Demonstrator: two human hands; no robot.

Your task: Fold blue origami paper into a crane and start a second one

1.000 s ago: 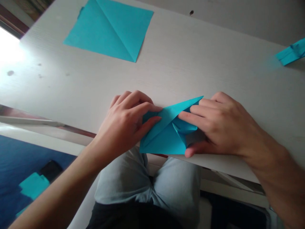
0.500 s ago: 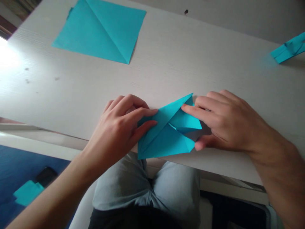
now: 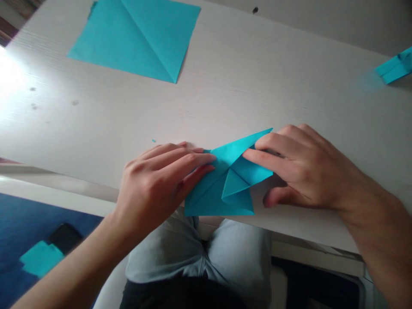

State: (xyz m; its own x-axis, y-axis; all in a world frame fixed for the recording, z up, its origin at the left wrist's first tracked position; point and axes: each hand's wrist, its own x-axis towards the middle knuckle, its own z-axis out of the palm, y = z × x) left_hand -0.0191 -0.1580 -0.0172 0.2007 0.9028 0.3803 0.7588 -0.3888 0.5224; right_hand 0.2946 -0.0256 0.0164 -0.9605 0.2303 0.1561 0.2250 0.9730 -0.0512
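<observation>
A folded sheet of turquoise paper (image 3: pixel 209 199) lies near the table's front edge, with creased flaps raised on its right half. My left hand (image 3: pixel 161 174) is on its left side, thumb and index finger close together and pinning the paper down. From the right, my right hand (image 3: pixel 296 167) reaches in with its index fingertip at the fold of the upper flap. The middle finger touches near the same flap, while the thumb stays apart from the paper, over the table. The paper's upper left part is hidden under my left fingers.
Farther back on the white table (image 3: pixel 106 111) lies a turquoise square sheet (image 3: pixel 154 34) with a diagonal crease. A folded turquoise paper piece (image 3: pixel 394 68) stands at the right edge. Below left, turquoise paper (image 3: pixel 41 259) and a dark object (image 3: pixel 66 238) rest on a blue surface.
The lower right flap has swung up and inward, showing a triangular fold in the middle. My left hand's fingers now lie flatter on the paper. A tiny turquoise scrap shows beyond them.
</observation>
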